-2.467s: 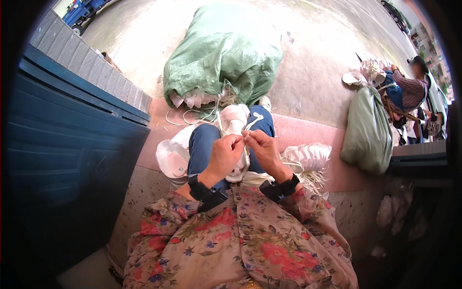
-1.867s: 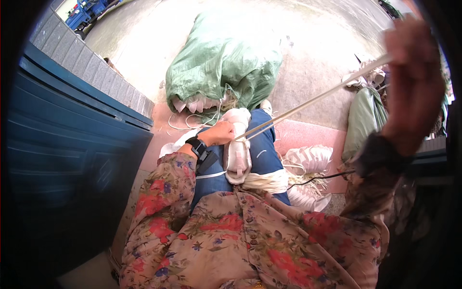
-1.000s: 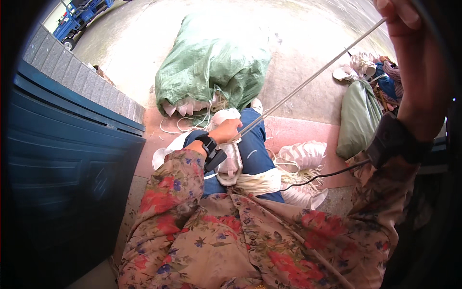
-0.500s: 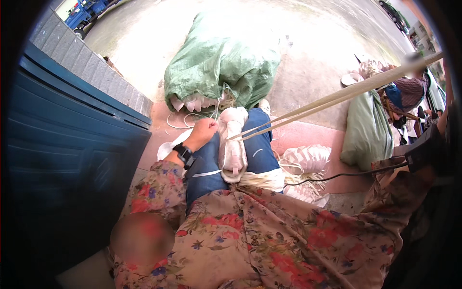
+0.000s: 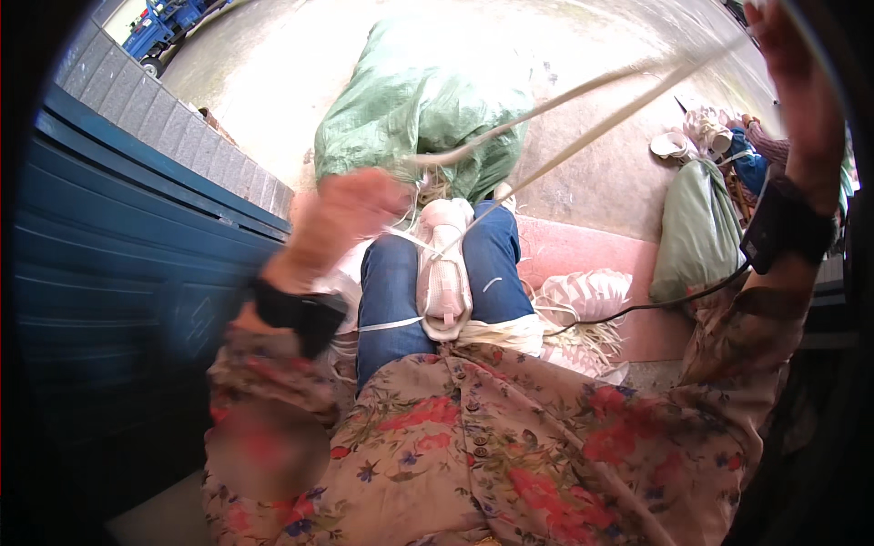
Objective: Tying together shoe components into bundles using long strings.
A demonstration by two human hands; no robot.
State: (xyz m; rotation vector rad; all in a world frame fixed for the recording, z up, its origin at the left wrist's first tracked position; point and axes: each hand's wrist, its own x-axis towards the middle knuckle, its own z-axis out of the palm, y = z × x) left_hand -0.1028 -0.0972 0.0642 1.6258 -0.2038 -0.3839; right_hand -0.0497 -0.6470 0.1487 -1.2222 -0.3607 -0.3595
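A pale pink-white sneaker (image 5: 444, 278) lies lengthwise between my knees, its toe pointing away from me. My left hand (image 5: 350, 214), smeared by motion, is raised to the left of the toe with its fingers closed. A short strand of shoelace runs from below its fingers to the shoe. My right hand (image 5: 801, 86) is held high at the upper right, partly cut off by the picture's rim. A long cream shoelace (image 5: 583, 155) stretches from the sneaker up to its fingertips. A second blurred length of lace hangs back over the sack.
A large green woven sack (image 5: 414, 109) with shoes at its mouth stands ahead of my knees. A bundle of laces (image 5: 501, 335) crosses my lap. Pale shoe pieces (image 5: 583, 296) lie at right, near another green sack (image 5: 696, 237). A blue door (image 5: 137, 264) flanks my left.
My left hand has lifted and swung left, away from the shoe. My right hand has come into view at the upper right. The two lace strands, close together before, have spread apart.
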